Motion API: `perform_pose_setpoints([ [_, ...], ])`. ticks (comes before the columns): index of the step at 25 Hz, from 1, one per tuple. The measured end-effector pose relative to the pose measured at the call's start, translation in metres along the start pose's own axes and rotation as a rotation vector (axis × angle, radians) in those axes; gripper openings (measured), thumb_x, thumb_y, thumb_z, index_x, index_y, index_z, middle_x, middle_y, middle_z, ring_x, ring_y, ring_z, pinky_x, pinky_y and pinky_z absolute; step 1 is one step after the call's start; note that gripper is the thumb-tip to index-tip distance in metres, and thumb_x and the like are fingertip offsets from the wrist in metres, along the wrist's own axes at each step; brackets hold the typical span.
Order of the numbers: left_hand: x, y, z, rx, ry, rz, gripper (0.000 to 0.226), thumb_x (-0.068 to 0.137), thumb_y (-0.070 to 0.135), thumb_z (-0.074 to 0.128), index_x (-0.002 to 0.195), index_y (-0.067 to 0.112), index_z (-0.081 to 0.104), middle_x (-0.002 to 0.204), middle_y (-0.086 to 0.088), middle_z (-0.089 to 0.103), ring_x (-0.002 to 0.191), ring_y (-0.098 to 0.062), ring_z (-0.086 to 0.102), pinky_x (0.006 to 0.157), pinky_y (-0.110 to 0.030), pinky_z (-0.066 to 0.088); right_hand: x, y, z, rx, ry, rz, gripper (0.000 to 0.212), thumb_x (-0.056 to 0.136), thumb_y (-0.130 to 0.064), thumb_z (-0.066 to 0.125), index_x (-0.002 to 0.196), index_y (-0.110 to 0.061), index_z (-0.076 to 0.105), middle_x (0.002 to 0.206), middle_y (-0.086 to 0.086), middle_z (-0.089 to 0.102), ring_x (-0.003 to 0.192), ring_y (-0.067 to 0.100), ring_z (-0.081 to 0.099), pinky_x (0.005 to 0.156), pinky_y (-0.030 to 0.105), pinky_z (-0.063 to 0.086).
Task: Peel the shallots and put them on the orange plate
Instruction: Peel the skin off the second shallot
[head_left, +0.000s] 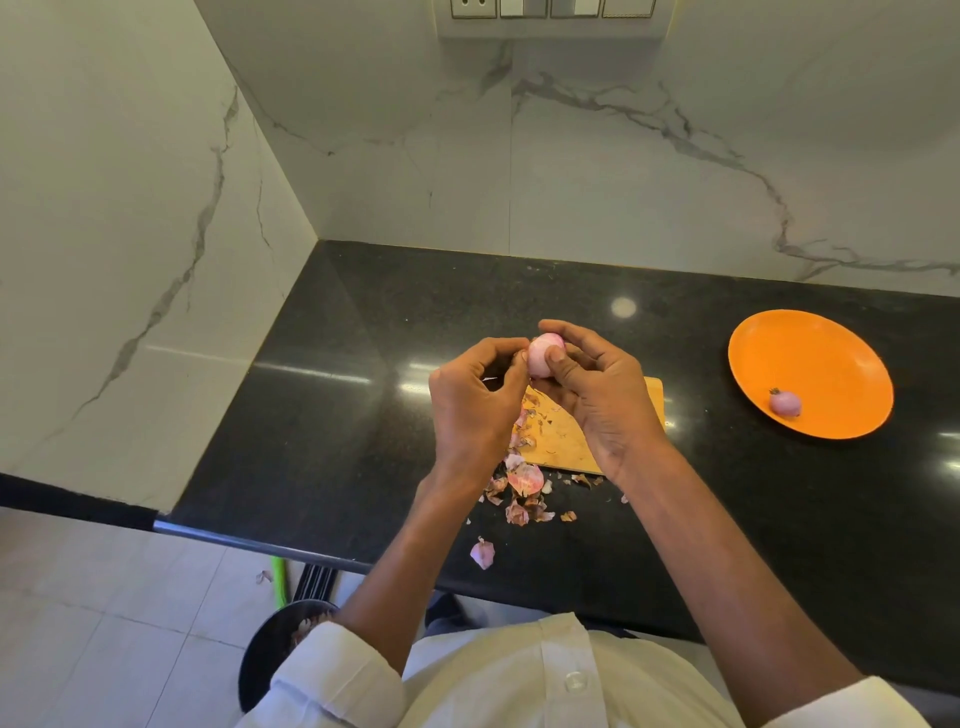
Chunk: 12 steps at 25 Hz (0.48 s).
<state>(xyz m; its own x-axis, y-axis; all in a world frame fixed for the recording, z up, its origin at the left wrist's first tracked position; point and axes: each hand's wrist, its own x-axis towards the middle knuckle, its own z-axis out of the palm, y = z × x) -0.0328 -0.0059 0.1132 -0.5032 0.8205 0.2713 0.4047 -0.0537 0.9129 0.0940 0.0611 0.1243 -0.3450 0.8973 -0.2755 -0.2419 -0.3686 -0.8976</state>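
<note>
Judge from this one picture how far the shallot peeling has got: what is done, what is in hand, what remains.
Done: one peeled shallot lies on the orange plate, and loose skins litter the counter beside the cutting board. In hand: the left hand and right hand pinch a second shallot, nearly bare. Left: finishing and plating it; no other unpeeled shallots show.

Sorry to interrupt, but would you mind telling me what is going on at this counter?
A person is peeling a shallot, held in both hands above a wooden cutting board. The right hand holds it while the left hand picks at its skin. Loose peels litter the black counter. One peeled shallot already lies on the orange plate.
</note>
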Motion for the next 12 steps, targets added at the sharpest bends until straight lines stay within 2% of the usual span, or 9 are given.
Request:
perform_pose_setpoints([
  [3,-0.0007,-0.0034,0.0013,-0.023,0.040,-0.035,0.024,0.101,0.013,0.074,0.124,0.009,0.077,0.109,0.003,0.079,0.102,-0.007,0.076,0.090,-0.027,0.064,-0.0010,-0.0008,0.0001,0.089,0.025,0.064,0.027,0.098,-0.008,0.068,0.124,-0.014,0.074,0.124,0.012,0.074,0.115,0.029,0.074,0.090,0.040,0.064],
  [7,-0.0013,-0.0061,0.0014,-0.215,-0.072,-0.220,0.039,0.097,0.026,0.079,0.133,0.011,0.072,0.115,0.002,0.079,0.106,-0.013,0.077,0.094,-0.035,0.065,-0.0022,-0.0006,0.0009,0.128,0.084,0.085,0.027,0.094,-0.009,0.074,0.120,-0.014,0.076,0.116,0.010,0.078,0.109,0.026,0.076,0.086,0.034,0.063],
  [9,-0.0032,-0.0067,0.0013,-0.234,-0.100,-0.216,0.035,0.096,0.023,0.080,0.129,0.011,0.076,0.113,0.001,0.081,0.104,-0.016,0.078,0.094,-0.039,0.065,-0.0033,0.0000,0.0010,0.106,0.102,0.084,0.028,0.092,-0.009,0.075,0.120,-0.013,0.076,0.114,0.009,0.079,0.108,0.025,0.077,0.084,0.033,0.063],
  [12,-0.0051,-0.0051,0.0004,-0.236,-0.098,-0.194,0.029,0.099,0.014,0.076,0.128,0.010,0.077,0.111,-0.002,0.082,0.101,-0.016,0.080,0.091,-0.035,0.066,-0.0039,-0.0017,-0.0006,0.100,0.119,0.087,0.028,0.091,-0.013,0.077,0.119,-0.012,0.076,0.115,0.010,0.079,0.107,0.026,0.077,0.083,0.033,0.064],
])
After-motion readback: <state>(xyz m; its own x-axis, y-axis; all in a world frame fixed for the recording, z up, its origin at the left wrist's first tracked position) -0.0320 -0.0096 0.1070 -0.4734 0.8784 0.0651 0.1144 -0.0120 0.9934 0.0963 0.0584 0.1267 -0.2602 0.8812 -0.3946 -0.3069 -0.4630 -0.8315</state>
